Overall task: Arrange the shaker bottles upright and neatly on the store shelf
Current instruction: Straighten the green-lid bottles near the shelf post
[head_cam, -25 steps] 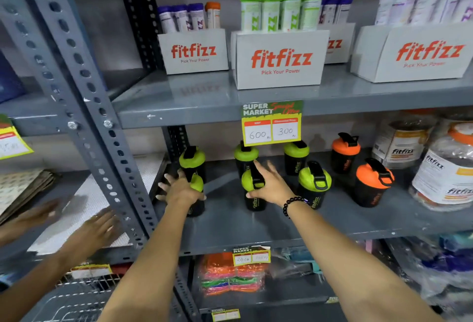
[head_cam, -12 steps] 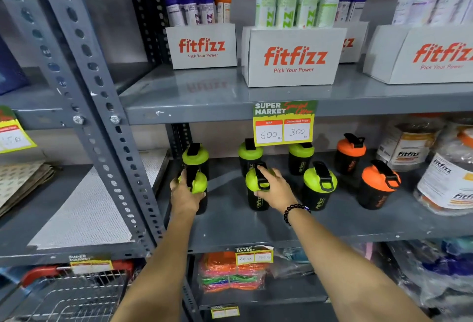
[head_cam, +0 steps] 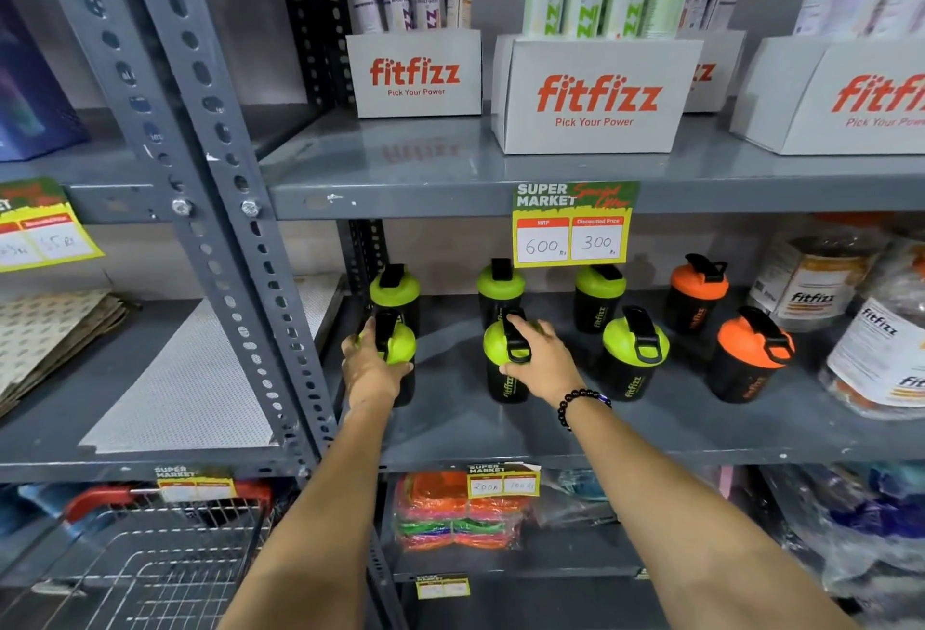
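Middle shelf (head_cam: pixel 450 429), centre of frame, left to right. Left hand (head_cam: pixel 373 369) wrapped around front-left green-lidded shaker bottle (head_cam: pixel 398 346), upright. Right hand (head_cam: pixel 543 364) gripping the lid of the second front green shaker bottle (head_cam: pixel 505 369), upright. Third front green shaker bottle (head_cam: pixel 633 359) and front orange shaker bottle (head_cam: pixel 748 359) tilted, free-standing. Back row: three green, one orange, upright. Price tag (head_cam: pixel 573 224) hangs from upper shelf edge.

Shelf (head_cam: pixel 450 169) of grey painted metal, faintly glossy; shaker bottles (head_cam: pixel 633 364) in smooth plastic, matt black bodies, shiny lids; matt white cardboard boxes (head_cam: pixel 595 99); paper price tag (head_cam: pixel 573 224); wire basket (head_cam: pixel 150 564) of bare metal
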`<move>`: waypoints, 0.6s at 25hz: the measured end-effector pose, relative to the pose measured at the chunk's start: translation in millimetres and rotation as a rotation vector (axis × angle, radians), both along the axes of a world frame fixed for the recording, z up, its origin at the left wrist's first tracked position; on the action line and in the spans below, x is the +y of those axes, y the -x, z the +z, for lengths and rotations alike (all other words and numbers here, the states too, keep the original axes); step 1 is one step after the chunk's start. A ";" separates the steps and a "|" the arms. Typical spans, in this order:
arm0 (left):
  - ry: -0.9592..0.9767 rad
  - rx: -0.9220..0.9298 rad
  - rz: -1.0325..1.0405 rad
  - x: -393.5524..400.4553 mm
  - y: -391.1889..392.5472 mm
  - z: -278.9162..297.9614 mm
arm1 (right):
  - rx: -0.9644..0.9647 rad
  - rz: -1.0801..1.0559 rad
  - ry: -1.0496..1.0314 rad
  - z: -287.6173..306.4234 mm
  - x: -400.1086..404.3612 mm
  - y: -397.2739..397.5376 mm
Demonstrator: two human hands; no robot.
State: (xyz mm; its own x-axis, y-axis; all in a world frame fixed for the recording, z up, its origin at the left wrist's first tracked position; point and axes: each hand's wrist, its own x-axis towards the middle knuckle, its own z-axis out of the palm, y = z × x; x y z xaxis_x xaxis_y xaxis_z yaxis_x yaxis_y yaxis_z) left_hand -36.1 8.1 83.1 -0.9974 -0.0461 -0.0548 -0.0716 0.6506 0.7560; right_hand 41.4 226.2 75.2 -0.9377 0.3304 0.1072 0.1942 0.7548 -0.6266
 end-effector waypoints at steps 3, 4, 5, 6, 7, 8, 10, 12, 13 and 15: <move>0.004 0.002 -0.003 0.7 -2.2 -1.2 | -0.006 0.008 -0.006 0.4 -0.3 -1.2; 0.009 0.002 -0.005 0.8 -3.1 -1.5 | -0.006 0.010 -0.005 0.5 -0.3 -1.5; 0.011 0.003 -0.007 0.9 -3.8 -1.6 | -0.006 0.012 -0.003 0.7 0.0 -1.6; 0.010 0.004 -0.008 0.9 -4.6 -2.1 | -0.008 0.015 0.001 0.7 0.2 -1.7; 0.010 0.008 -0.009 0.6 -5.6 -2.6 | -0.011 0.017 0.006 0.6 0.6 -1.9; 0.011 0.012 -0.010 0.6 -6.4 -2.8 | -0.015 0.020 0.008 0.7 1.0 -2.0; 0.024 0.018 -0.011 0.3 -8.4 -3.4 | -0.022 0.026 0.015 0.7 2.2 -2.1; 0.038 0.025 -0.010 0.6 -10.6 -3.8 | -0.021 0.030 0.025 0.7 2.9 -2.1; 0.042 0.032 -0.010 0.8 -11.5 -4.3 | -0.017 0.030 0.028 0.2 3.1 -1.8; 0.039 0.045 -0.003 0.6 -13.6 -5.9 | -0.013 0.027 0.033 -0.2 2.6 -2.0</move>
